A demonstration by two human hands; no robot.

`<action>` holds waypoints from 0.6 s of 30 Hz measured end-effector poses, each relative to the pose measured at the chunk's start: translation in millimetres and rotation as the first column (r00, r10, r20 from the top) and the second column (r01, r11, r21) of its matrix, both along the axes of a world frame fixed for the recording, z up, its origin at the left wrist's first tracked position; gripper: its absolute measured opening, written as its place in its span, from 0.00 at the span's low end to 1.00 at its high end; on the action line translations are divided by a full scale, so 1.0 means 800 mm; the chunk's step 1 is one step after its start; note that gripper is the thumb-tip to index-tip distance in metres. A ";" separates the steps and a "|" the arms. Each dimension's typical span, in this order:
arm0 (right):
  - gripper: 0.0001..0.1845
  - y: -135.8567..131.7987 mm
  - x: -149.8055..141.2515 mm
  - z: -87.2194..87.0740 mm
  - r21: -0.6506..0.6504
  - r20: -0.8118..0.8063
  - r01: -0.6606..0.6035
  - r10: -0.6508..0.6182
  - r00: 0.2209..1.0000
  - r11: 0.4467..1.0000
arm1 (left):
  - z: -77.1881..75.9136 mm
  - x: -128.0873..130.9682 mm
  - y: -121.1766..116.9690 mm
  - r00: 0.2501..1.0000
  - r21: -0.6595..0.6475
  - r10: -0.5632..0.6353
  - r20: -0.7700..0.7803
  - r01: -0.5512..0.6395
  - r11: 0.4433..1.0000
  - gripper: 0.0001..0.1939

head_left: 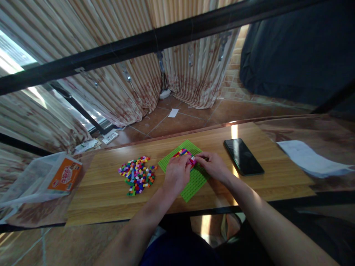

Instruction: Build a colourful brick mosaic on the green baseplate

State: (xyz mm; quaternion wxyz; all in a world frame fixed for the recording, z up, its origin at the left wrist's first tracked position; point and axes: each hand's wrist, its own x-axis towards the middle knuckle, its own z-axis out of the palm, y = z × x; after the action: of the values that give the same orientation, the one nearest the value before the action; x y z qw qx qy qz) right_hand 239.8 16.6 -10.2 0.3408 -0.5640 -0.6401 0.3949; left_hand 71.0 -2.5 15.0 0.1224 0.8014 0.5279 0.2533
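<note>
A green studded baseplate (191,188) lies at a slant on the wooden table. Toy building bricks (183,152) in red, yellow, blue and pink form a patch on its upper half, partly covered by my fingers. My left hand (177,170) rests over the plate with its fingers curled by the patch; what its fingertips grip is hidden. From the other side my right hand (212,164) comes in, thumb and forefinger pinched at a small pale pink brick (193,159). Left of the plate, a loose pile of many-coloured bricks (138,175) is spread on the table.
A black smartphone (244,157) lies right of the plate, with white paper (313,157) farther right. At the far left stands a clear plastic bin (30,184) with an orange label. A dark metal bar (138,46) crosses beyond the table, before striped curtains (119,85).
</note>
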 end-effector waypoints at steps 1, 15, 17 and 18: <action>0.15 0.000 0.000 0.000 0.000 0.003 0.002 -0.002 1.000 1.000 | 0.000 0.001 0.002 1.000 -0.003 -0.004 -0.005 0.004 1.000 0.13; 0.16 -0.002 -0.003 -0.002 0.022 -0.014 -0.028 0.028 0.999 0.999 | -0.014 0.003 0.012 0.999 0.068 0.015 -0.044 -0.012 0.998 0.11; 0.17 -0.002 -0.003 -0.003 0.013 -0.012 -0.031 0.031 0.999 0.999 | -0.017 0.002 0.011 0.999 0.098 0.018 -0.036 -0.015 0.995 0.11; 0.17 -0.002 -0.003 -0.003 0.012 -0.005 -0.030 0.030 1.000 0.999 | -0.018 0.002 0.010 0.999 0.110 0.019 -0.032 -0.015 0.994 0.10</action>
State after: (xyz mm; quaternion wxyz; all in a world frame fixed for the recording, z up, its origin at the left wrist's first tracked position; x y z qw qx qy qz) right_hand 237.2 15.1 -13.0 0.3396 -0.5514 -0.6500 0.3976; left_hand 72.6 5.6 0.6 0.0671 0.8064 0.5220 0.2696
